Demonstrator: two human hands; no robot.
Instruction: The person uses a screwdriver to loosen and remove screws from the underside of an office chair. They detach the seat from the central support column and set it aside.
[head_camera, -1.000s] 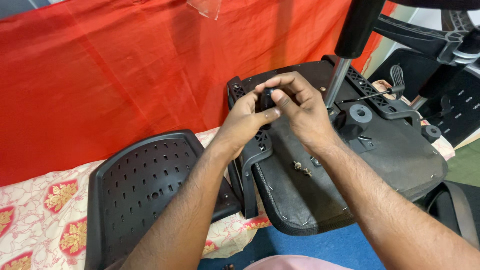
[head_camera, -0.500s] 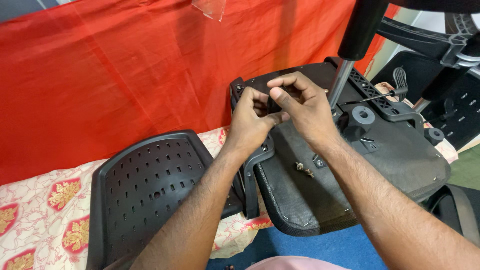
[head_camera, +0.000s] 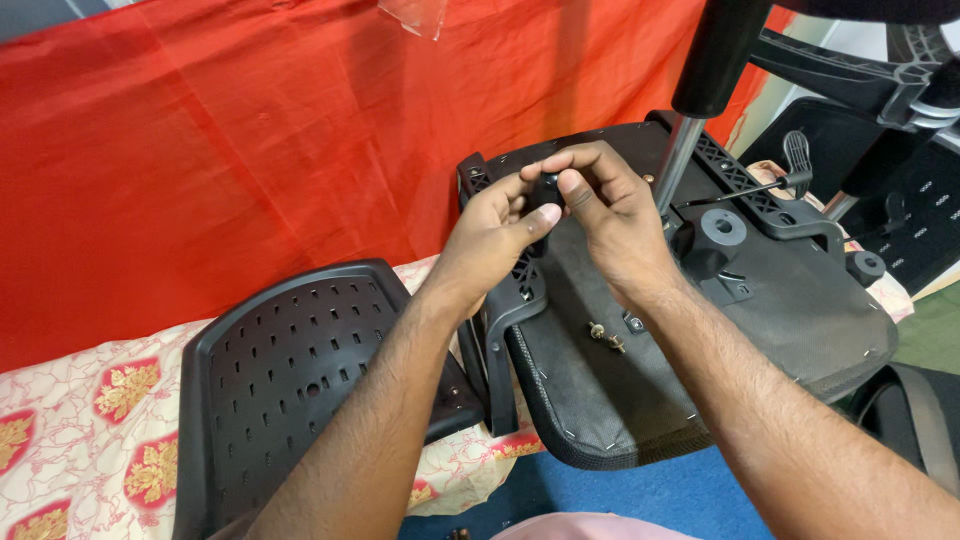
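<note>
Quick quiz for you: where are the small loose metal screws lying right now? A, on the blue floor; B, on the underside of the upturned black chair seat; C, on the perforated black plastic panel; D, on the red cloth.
B: the small loose metal screws lie on the dark fabric underside of the upturned black chair seat, just below the right hand.

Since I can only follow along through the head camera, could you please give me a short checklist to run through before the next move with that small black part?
1. Small black part pinched by both the left hand and the right hand: ok.
2. Part's seating on the armrest bracket: cannot tell, fingers hide it.
3. Upturned seat base resting steady on the patterned bedsheet: ok.
4. Loose screws lying on the seat base, within reach: ok.
5. Perforated back panel apart from the hands: ok.
</note>
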